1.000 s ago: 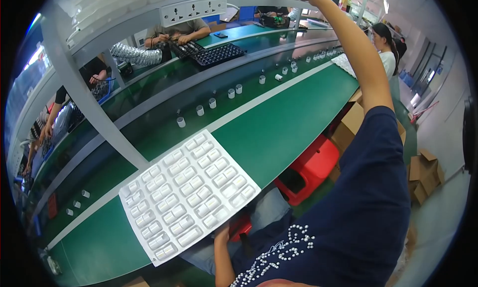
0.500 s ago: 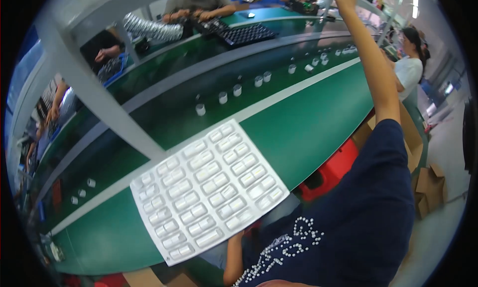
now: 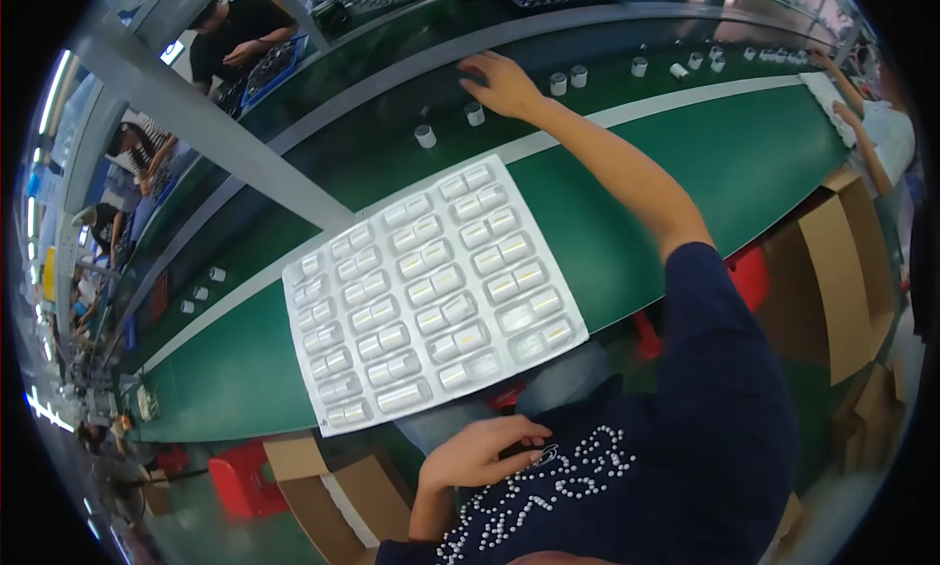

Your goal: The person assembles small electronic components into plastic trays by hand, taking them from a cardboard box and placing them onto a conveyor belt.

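Note:
My right hand (image 3: 503, 85) reaches over the dark green conveyor belt (image 3: 362, 139), fingers spread and holding nothing visible. Just below it on the belt stands a small white cylinder (image 3: 475, 114), with another cylinder (image 3: 424, 136) to its left. My left hand (image 3: 482, 450) is in front of my shirt, thumb apart from the fingers, with nothing seen in it. Between me and the belt lies a white moulded tray (image 3: 582, 327) on the green table. Most of its pockets hold white cylinders (image 3: 435, 285), mostly in pairs; a few near the right front corner look bare.
A grey post (image 3: 225, 139) slants down behind the tray. Several more cylinders (image 3: 568, 79) stand along the belt. Open cardboard boxes (image 3: 827, 281) and red stools (image 3: 240, 479) are beside and below the table. Co-workers (image 3: 238, 41) sit across the belt and at the far right.
My right hand has come down from the upper right to above the belt near the tray. My left hand has moved from the tray's near edge to my chest. The view has shifted.

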